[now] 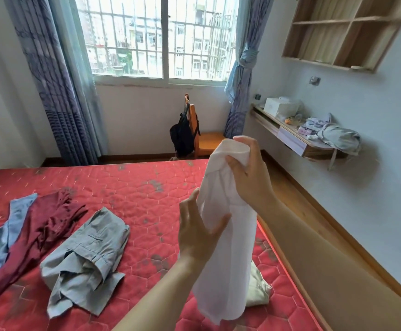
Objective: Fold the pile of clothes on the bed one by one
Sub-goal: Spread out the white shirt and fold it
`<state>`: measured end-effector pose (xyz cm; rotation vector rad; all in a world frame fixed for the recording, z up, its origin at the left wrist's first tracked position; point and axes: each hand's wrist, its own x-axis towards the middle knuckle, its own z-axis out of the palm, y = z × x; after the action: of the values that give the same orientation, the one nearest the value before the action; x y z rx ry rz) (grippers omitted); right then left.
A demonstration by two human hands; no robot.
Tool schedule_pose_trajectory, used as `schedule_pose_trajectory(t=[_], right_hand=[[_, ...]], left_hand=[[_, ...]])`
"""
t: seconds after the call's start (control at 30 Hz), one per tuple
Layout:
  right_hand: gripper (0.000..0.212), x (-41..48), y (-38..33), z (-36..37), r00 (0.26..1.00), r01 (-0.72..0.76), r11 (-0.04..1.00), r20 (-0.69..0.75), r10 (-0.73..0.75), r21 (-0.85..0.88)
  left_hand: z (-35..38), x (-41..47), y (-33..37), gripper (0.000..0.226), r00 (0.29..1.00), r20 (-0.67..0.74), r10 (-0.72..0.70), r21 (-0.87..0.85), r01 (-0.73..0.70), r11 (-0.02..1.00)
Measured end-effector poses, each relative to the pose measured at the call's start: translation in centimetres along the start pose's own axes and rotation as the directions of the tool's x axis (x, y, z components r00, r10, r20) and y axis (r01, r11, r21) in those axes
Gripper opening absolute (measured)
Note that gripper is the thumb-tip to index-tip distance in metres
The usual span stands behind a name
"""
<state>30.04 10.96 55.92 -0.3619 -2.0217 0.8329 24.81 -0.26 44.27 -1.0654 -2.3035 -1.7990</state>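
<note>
I hold a white garment (pixel 228 259) up above the right side of the red quilted mattress (pixel 147 192). My right hand (pixel 247 170) is closed on its top edge. My left hand (pixel 199 230) touches its left side lower down, fingers spread, thumb pressing the cloth. The garment hangs down long and narrow. On the mattress to the left lie a grey shirt (pixel 87 261), a dark red garment (pixel 39 230) and a blue denim piece (pixel 1 237), all loose and crumpled. A pale beige garment (pixel 259 290) lies behind the white one's lower end.
A wooden chair (pixel 206 139) with a black backpack (pixel 182 137) stands under the window. On the right wall hangs a shelf desk (pixel 290 139) with a box, small items and a grey bag (pixel 340 139). Wooden floor runs along the bed's right edge.
</note>
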Motion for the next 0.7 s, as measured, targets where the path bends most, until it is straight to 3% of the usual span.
schedule_pose_trajectory(t=[0.17,0.3,0.4,0.53,0.7], right_hand=[[0.036,0.1,-0.2,-1.9,0.998,0.023,1.0,-0.055,-0.023,-0.002],[0.031,-0.9,0.9,-3.8,0.996,-0.005,1.0,-0.091,0.007,0.024],[0.031,-0.9,0.9,-5.1,0.99,-0.006,0.999,-0.138,0.011,0.033],[0.033,-1.7,1.3,-6.1,0.989,-0.015,0.999,-0.147,0.019,0.029],[0.036,-2.7,2.1,-7.3,0.99,-0.038,0.999,-0.133,0.041,0.022]], left_hand=[[2.2,0.5,1.5,0.073,0.997,-0.052,-0.061,-0.003,0.061,0.998],[2.1,0.0,0.8,0.036,0.999,-0.04,0.031,0.02,-0.03,0.999],[2.1,-0.6,0.6,0.025,0.995,0.012,0.098,0.051,-0.099,0.994],[3.6,-2.8,0.3,0.061,0.996,0.072,0.053,0.054,-0.057,0.997],[5.7,-5.1,1.0,0.095,1.0,0.017,0.006,0.036,-0.007,0.999]])
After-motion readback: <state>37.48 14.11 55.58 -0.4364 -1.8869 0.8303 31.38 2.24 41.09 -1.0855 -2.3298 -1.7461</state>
